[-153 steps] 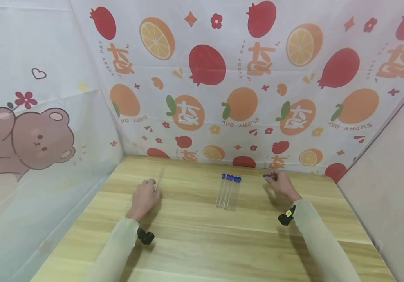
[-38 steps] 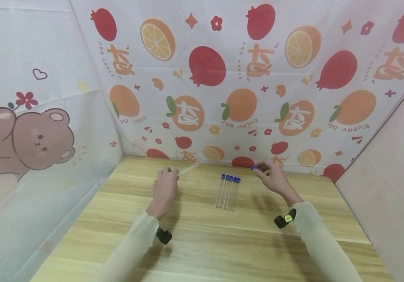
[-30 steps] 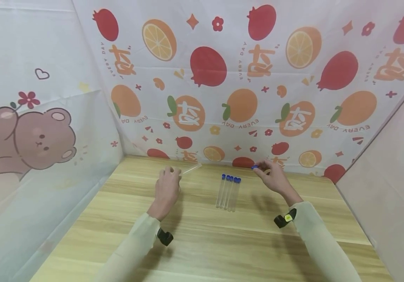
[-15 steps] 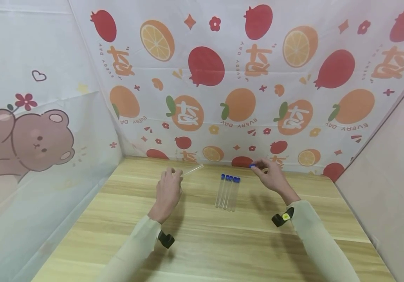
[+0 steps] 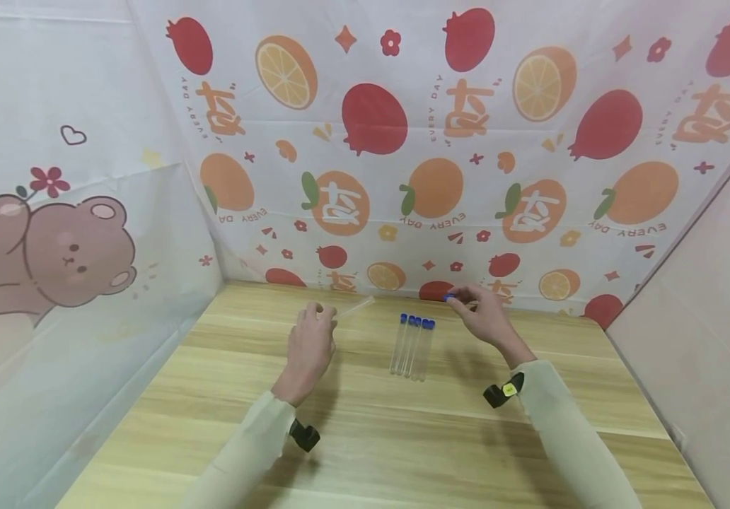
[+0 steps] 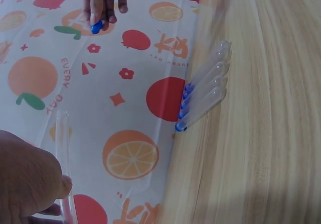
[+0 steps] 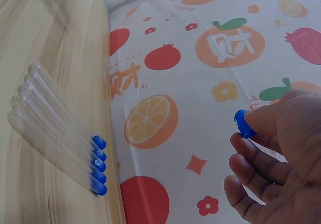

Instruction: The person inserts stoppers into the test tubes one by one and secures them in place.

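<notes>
My left hand [image 5: 311, 344] grips a clear, uncapped test tube [image 5: 358, 307], whose free end slants up toward the right. In the left wrist view the tube [image 6: 62, 148] rises out of the curled fingers. My right hand [image 5: 484, 316] pinches a small blue cap [image 5: 448, 297] between thumb and forefinger; the right wrist view shows this cap [image 7: 244, 123] close up, its other fingers spread loosely. Between the hands, several clear test tubes with blue caps [image 5: 412, 350] lie side by side on the wooden table [image 5: 365, 431], caps toward the back.
A white cloth with printed fruit [image 5: 403, 148] hangs along the table's back edge. Another cloth with a bear print [image 5: 78, 254] covers the left side, and a pale wall [image 5: 709, 304] stands at the right. Each wrist wears a small black camera [image 5: 304, 434].
The left hand has moved rightward with its tube, which has tilted from nearly upright to slanting right. The right hand has shifted left and a little back with the cap. The row of tubes stays put.
</notes>
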Motion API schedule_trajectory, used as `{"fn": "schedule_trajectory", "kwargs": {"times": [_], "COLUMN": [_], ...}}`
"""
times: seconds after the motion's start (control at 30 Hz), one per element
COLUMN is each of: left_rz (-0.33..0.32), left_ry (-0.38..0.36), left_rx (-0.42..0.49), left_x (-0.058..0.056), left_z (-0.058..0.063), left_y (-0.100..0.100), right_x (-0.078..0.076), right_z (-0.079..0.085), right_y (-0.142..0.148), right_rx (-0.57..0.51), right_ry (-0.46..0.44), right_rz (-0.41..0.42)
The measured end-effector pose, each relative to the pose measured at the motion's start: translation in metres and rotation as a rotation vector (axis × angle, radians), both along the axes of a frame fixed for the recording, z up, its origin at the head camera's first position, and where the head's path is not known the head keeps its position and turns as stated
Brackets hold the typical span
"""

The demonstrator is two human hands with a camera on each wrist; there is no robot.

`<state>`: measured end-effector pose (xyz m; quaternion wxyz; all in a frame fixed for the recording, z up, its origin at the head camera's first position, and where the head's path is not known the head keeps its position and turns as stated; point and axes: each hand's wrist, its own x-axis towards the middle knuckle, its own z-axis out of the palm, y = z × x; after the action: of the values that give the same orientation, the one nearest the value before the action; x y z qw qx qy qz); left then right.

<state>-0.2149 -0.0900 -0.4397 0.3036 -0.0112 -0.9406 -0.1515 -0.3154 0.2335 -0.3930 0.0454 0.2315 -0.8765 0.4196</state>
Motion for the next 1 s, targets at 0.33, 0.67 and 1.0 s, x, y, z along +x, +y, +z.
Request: {"fn": "schedule_trajectory", "kwargs": {"times": [0.33,0.67,1.0], "left_rz": [-0.031,-0.044,-0.054], "left_ry": [0.015,0.065,0.069], "left_rx": [0.027,-0.001,-0.022], "left_x": [0.0,0.001,0.0], "left_z": [0.004,0.005,0.005], "left_y": [0.005,0.01,0.014], "right_x": [-0.001,0.0,0.001], "right_z": [0.007,0.006,0.006], "right_y": [-0.009,-0.019,-0.024], "right_rx": [-0.015,-0.052,-0.041], "right_ry": [0.008,0.006,-0.022], "right_rz": [0.013,0.037,0.028]}}
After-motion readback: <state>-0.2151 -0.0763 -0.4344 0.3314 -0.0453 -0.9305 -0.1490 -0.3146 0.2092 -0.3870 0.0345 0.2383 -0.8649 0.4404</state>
